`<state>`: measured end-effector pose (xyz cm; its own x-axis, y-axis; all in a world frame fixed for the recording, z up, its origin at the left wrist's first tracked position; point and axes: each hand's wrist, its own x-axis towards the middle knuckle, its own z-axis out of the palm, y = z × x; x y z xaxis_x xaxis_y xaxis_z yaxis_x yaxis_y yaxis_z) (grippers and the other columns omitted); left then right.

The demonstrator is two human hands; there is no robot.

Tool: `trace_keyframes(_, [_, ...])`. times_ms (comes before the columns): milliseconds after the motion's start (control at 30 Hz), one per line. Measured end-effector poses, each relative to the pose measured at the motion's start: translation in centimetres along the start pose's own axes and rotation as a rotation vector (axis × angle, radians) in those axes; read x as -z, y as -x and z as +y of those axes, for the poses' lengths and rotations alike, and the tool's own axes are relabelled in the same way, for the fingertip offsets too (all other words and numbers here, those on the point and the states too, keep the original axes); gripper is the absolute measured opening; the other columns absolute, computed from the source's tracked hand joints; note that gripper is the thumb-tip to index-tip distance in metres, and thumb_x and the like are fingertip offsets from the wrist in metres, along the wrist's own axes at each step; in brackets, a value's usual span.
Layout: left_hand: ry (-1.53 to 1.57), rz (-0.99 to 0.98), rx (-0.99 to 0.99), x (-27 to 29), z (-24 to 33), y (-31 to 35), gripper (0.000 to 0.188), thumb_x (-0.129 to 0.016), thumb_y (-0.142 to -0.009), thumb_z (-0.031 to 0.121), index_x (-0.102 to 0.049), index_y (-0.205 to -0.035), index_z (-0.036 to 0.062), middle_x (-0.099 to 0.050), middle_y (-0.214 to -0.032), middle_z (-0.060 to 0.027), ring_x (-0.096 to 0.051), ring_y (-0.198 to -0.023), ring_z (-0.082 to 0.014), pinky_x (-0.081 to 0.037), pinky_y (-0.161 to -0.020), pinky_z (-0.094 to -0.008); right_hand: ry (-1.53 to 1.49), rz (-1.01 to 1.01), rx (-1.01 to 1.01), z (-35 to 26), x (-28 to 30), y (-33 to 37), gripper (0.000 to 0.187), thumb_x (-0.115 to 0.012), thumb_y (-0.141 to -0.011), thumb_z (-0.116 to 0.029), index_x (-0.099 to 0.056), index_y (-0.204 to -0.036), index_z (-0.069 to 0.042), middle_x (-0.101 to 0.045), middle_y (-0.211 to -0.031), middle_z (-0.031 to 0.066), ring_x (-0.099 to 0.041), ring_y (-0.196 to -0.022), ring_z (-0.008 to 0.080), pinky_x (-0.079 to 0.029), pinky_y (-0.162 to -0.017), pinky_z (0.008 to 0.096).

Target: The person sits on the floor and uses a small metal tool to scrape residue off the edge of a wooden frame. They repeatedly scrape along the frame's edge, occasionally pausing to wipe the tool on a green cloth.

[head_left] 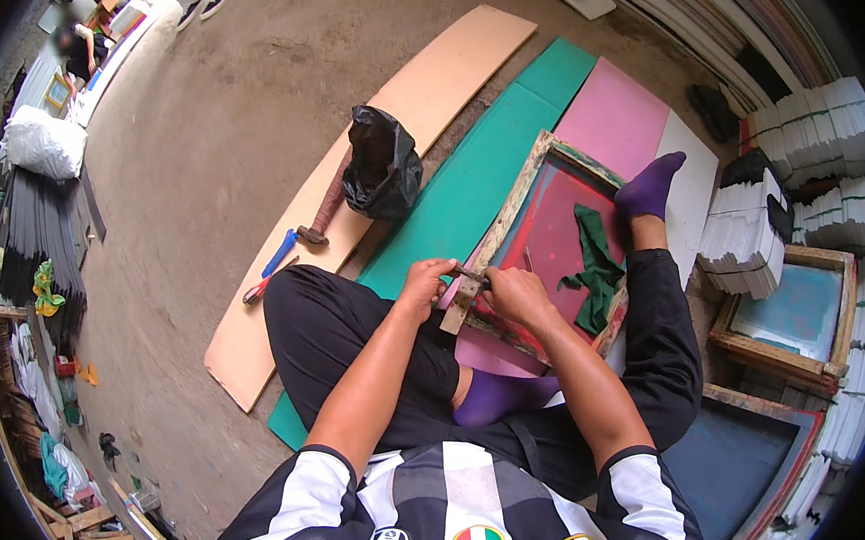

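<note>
A wooden-framed screen (521, 222) with a red mesh lies between my legs, its wood worn and paint-stained. Both hands are at its near left corner, where a small wooden block (461, 303) sticks out. My left hand (426, 285) is closed, fingertips pinching one end of a short dark metal piece (466, 272); its exact kind is unclear. My right hand (516, 294) is curled at the other end of that piece, against the frame, and its fingers are partly hidden. A crumpled green cloth (598, 268) rests on the mesh.
Peach (439, 69), green (493, 125) and pink (622, 106) boards lie under and beside me. Left of the frame are a hammer (324, 217), a blue-handled tool (279, 253) and a black plastic bag (382, 168). Bundled white stacks (746, 228) and another framed screen (796, 310) stand right.
</note>
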<state>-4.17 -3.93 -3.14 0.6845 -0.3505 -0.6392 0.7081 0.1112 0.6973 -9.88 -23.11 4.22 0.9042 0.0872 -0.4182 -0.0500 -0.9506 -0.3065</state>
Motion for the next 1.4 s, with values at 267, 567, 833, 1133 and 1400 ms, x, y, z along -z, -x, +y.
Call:
trace_keyframes(267, [-0.092,0.117,-0.048,1.1,-0.6,-1.2,0.025,-0.076,-0.092,0.03,-0.073,-0.091,0.0048,-0.067,-0.074,0.0004,-0.052,-0.057,-0.0097,-0.037,-0.048,-0.0279,-0.064,-0.049,0.072,0.1,0.6,-0.2,0.028,-0.067,-0.09,-0.026,-0.068,-0.098,0.001,-0.072,-0.091,0.0264,-0.071,-0.09,0.0443,-0.054,-0.079,0.0567])
trace_keyframes(567, [-1.132,0.596,-0.222,1.7,0.2,-0.1,0.028,-0.077,-0.086,0.032,-0.078,-0.099,0.0082,-0.074,-0.101,-0.0151,-0.071,-0.098,-0.0356,-0.055,-0.084,-0.0475,-0.706,-0.284,-0.251,6.8,-0.7,-3.4,0.04,-0.07,-0.095,-0.033,-0.067,-0.096,0.007,-0.067,-0.079,0.0129,-0.065,-0.076,0.0228,-0.051,-0.07,0.0431])
trace_keyframes(833, [-1.08,0.261,-0.494,-2.2,-1.1,1.0,0.038,-0.069,-0.093,0.041,-0.077,-0.114,0.0101,-0.071,-0.103,-0.0151,-0.07,-0.097,-0.0363,-0.055,-0.083,-0.0474,-0.61,-0.359,-0.219,7.1,0.8,-4.7,0.041,-0.07,-0.094,-0.034,-0.069,-0.103,0.005,-0.069,-0.086,0.0101,-0.065,-0.076,0.0222,-0.052,-0.07,0.042])
trace_keyframes(1133, [-1.039,0.209,-0.489,-3.0,-1.9,0.9,0.04,-0.067,-0.094,0.042,-0.077,-0.115,0.0093,-0.071,-0.098,-0.0173,-0.069,-0.091,-0.0384,-0.054,-0.08,-0.0488,-0.719,-0.606,-0.42,7.0,3.9,-6.2,0.033,-0.067,-0.098,-0.034,-0.066,-0.105,-0.002,-0.071,-0.084,0.0107,-0.07,-0.062,0.0244,-0.055,-0.057,0.0443])
trace_keyframes(1400, [-1.014,0.204,-0.468,-3.2,-1.4,1.0,0.039,-0.067,-0.095,0.04,-0.078,-0.114,0.0084,-0.071,-0.098,-0.0177,-0.069,-0.092,-0.0385,-0.054,-0.08,-0.0485,-0.451,-0.342,-0.275,6.9,1.3,-5.6,0.025,-0.063,-0.091,-0.024,-0.068,-0.09,0.001,-0.07,-0.074,0.0135,-0.07,-0.061,0.0246,-0.054,-0.056,0.0435])
